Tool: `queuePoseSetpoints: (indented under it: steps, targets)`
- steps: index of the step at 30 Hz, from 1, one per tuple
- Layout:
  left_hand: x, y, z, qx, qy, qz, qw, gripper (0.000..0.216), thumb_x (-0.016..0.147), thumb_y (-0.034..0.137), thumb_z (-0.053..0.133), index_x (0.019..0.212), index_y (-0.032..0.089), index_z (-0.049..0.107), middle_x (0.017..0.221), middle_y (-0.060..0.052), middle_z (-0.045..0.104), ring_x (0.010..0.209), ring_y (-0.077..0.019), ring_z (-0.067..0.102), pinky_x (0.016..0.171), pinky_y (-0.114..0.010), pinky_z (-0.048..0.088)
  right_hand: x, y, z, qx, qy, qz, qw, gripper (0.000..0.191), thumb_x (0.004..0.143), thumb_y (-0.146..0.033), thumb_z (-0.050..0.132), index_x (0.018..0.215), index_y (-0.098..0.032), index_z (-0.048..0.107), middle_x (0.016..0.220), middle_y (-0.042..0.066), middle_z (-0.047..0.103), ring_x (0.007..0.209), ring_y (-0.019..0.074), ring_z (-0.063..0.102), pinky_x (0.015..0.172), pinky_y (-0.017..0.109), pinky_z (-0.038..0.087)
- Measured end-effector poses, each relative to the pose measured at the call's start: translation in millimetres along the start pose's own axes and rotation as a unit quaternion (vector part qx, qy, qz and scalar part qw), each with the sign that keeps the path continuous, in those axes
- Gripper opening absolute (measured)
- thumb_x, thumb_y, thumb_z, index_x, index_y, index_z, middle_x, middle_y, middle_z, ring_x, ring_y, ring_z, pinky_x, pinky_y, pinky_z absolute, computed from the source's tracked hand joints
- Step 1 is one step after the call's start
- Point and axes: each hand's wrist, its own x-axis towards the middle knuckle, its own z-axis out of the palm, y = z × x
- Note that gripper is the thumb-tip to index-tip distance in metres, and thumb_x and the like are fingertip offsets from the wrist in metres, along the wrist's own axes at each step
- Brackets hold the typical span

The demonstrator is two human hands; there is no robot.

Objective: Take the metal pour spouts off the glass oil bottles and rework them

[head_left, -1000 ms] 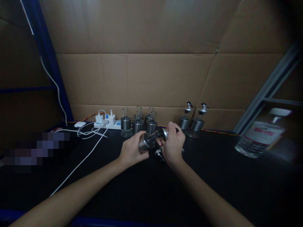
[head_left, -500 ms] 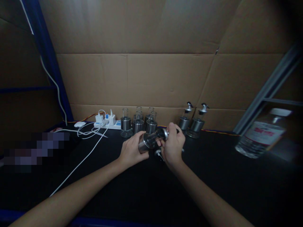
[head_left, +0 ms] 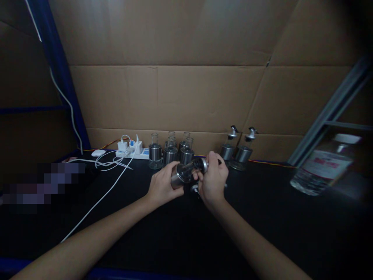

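Note:
My left hand (head_left: 161, 186) is closed around the steel base of a small glass-and-steel bottle (head_left: 184, 174), held tilted on its side above the black table (head_left: 262, 217). My right hand (head_left: 212, 179) is wrapped round the metal cap at the bottle's neck (head_left: 203, 165). A loose spout cap (head_left: 194, 189) lies on the table just below my hands. Behind them stands a cluster of several uncapped bottles (head_left: 170, 152). Two bottles with spout caps (head_left: 239, 149) stand to the right of that cluster.
A white power strip with plugs (head_left: 131, 149) and white cables (head_left: 99, 198) lie at the back left. A large clear plastic bottle (head_left: 319, 167) stands at the right. Cardboard walls (head_left: 175, 89) close the back; a blue post (head_left: 55, 62) rises at the left.

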Motion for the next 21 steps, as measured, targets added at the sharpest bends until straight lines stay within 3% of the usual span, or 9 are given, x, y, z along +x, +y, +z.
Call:
queuePoseSetpoints:
  steps: [21]
  targets:
    - [-0.3,-0.1,2.4,-0.069,0.007,-0.040,0.997,0.065,0.056,0.024,0.062,0.113,0.021,0.031,0.098,-0.004,0.056,0.084,-0.0196,0.057,0.073,-0.031,0.046,0.0,-4.2,6.8,0.033,-0.004,0.017,0.999,0.029,0.076,-0.038,0.045,0.059,-0.020,0.031,0.043,-0.012,0.028,0.028,0.0016,0.027,0.029,0.015,0.030]
